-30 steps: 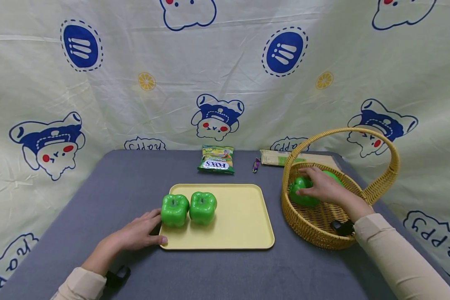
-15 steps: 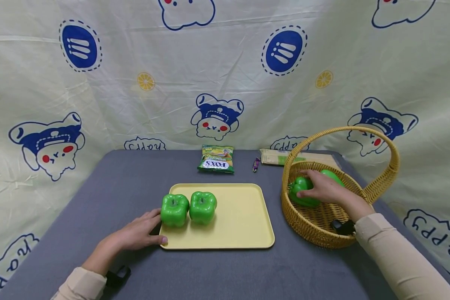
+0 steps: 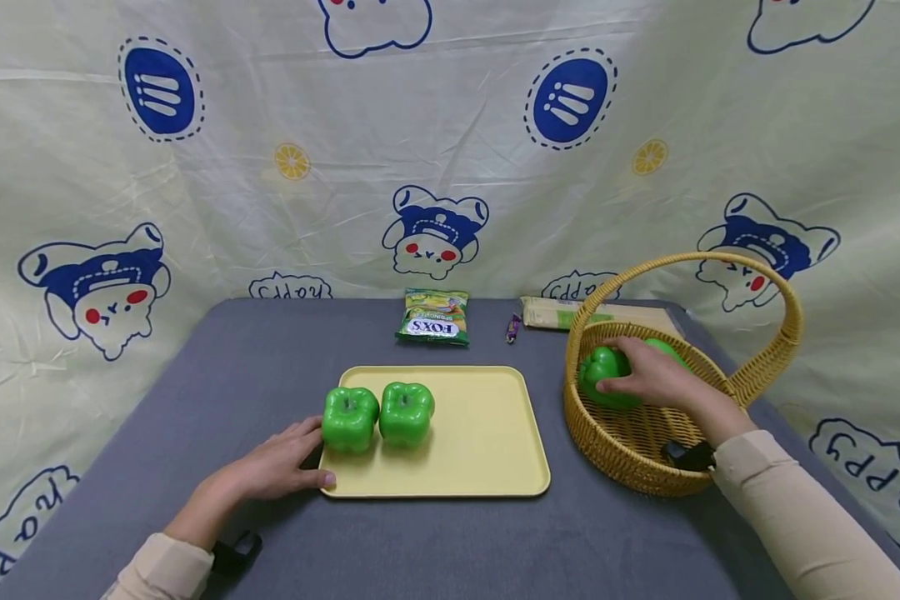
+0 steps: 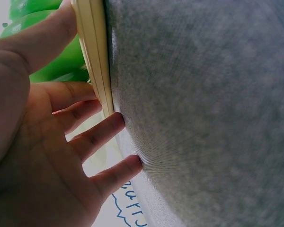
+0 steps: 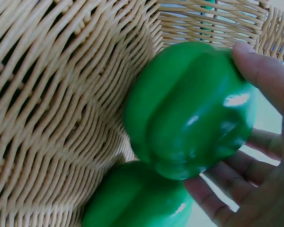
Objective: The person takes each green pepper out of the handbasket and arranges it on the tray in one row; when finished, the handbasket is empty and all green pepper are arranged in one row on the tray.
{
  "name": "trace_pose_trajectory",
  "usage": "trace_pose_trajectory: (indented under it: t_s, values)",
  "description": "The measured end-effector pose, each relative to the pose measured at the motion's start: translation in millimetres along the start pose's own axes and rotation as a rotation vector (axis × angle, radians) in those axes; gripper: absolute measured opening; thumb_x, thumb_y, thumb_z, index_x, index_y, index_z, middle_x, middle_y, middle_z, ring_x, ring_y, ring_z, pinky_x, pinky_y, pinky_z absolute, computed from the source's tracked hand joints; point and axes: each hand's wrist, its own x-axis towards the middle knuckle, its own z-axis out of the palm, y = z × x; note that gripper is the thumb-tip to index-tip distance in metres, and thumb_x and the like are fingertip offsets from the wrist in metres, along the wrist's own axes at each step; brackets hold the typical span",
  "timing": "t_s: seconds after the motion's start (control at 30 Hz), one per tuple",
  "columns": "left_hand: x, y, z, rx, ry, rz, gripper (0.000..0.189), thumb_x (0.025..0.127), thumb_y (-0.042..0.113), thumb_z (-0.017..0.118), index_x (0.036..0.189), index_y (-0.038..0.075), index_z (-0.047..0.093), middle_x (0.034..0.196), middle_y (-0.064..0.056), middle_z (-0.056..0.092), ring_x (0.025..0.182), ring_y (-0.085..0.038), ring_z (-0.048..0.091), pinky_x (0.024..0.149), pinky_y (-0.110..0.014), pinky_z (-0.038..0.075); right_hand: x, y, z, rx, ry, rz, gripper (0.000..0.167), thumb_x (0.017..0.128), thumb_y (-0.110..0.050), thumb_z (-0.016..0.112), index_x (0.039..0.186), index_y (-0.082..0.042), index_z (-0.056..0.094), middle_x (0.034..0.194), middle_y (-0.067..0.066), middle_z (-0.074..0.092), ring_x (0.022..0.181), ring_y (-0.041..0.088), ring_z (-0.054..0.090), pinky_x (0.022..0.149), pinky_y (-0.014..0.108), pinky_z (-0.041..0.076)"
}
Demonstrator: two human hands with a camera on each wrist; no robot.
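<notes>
In the wicker basket (image 3: 630,467) at the right, my right hand (image 3: 662,377) grips a green bell pepper (image 5: 189,109), thumb on one side and fingers on the other. A second green pepper (image 5: 137,198) lies against it on the woven bottom. My left hand (image 3: 281,462) rests at the left edge of a pale yellow tray (image 3: 480,433), its fingers (image 4: 99,135) mostly straight and spread along the side. Upright on the tray's left part stand two more green bell peppers, one (image 3: 350,421) near my left fingers and the other (image 3: 407,415) beside it.
Behind the tray lie a green Fox's candy bag (image 3: 433,317) and a small purple wrapped candy (image 3: 512,328). A beige flat package (image 3: 547,314) lies partly behind the basket. The basket's tall handle (image 3: 780,333) arches above my right forearm. A printed cloth hangs behind the table.
Hardly anything differs. My right hand stays on the pepper in the basket with only a very slight shift. The left hand, tray and peppers on it keep their places.
</notes>
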Motion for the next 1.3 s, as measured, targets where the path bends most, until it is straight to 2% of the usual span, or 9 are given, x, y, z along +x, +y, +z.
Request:
trace_pose_trajectory:
  t_s: [0.13, 0.47, 0.7, 0.87, 1.07, 1.3]
  values:
    - [0.2, -0.8, 1.1, 0.0, -0.004, -0.001, 0.078, 0.083, 0.048, 0.066, 0.138, -0.002, 0.043, 0.143, -0.021, 0.04, 0.132, -0.046, 0.037, 0.099, -0.065, 0.033, -1.9, -2, -2, -0.013, 0.034, -0.001, 0.075, 0.08, -0.04, 0.073, 0.135, 0.002, 0.044, 0.118, 0.021, 0.057, 0.095, 0.027, 0.058, 0.074, 0.041, 0.048]
    - [0.5, -1.3, 2.4, 0.001, -0.001, 0.004, 0.077, 0.083, 0.048, 0.066, 0.137, -0.001, 0.044, 0.143, -0.021, 0.04, 0.131, -0.045, 0.038, 0.098, -0.065, 0.033, -4.9, -6, -10, 0.001, 0.055, 0.03, 0.078, 0.081, -0.043, 0.072, 0.137, 0.001, 0.04, 0.122, 0.023, 0.053, 0.1, 0.032, 0.056, 0.077, 0.044, 0.048]
    - [0.0, -0.8, 1.0, 0.001, 0.0, 0.003, 0.077, 0.083, 0.048, 0.066, 0.137, -0.002, 0.043, 0.143, -0.021, 0.04, 0.131, -0.045, 0.038, 0.099, -0.065, 0.033, -6.9, -9, -22, -0.011, 0.084, 0.035, 0.089, 0.081, -0.05, 0.069, 0.142, 0.004, 0.032, 0.13, 0.026, 0.046, 0.104, 0.035, 0.052, 0.081, 0.049, 0.046]
    - [0.0, -0.3, 1.0, -0.003, -0.003, -0.002, 0.078, 0.083, 0.048, 0.066, 0.137, -0.002, 0.043, 0.143, -0.022, 0.039, 0.132, -0.046, 0.037, 0.099, -0.065, 0.033, -10.9, -12, -29, -0.024, 0.099, 0.05, 0.088, 0.081, -0.051, 0.068, 0.142, 0.001, 0.032, 0.129, 0.024, 0.046, 0.105, 0.035, 0.051, 0.082, 0.05, 0.045]
    - [0.6, -0.9, 1.5, 0.002, 0.001, 0.005, 0.077, 0.083, 0.048, 0.066, 0.137, -0.002, 0.043, 0.143, -0.022, 0.039, 0.131, -0.045, 0.038, 0.099, -0.065, 0.033, -19.1, -17, -37, -0.024, 0.137, 0.043, 0.09, 0.08, -0.054, 0.067, 0.144, -0.002, 0.031, 0.133, 0.025, 0.043, 0.11, 0.039, 0.047, 0.084, 0.055, 0.042]
    - [1.1, -0.7, 0.6, 0.006, 0.008, 0.009, 0.078, 0.083, 0.048, 0.066, 0.138, -0.003, 0.042, 0.143, -0.022, 0.039, 0.131, -0.046, 0.038, 0.098, -0.065, 0.033, -28.1, -22, -45, -0.059, 0.181, 0.011, 0.09, 0.08, -0.058, 0.065, 0.143, -0.001, 0.034, 0.134, 0.029, 0.043, 0.114, 0.043, 0.045, 0.085, 0.058, 0.041]
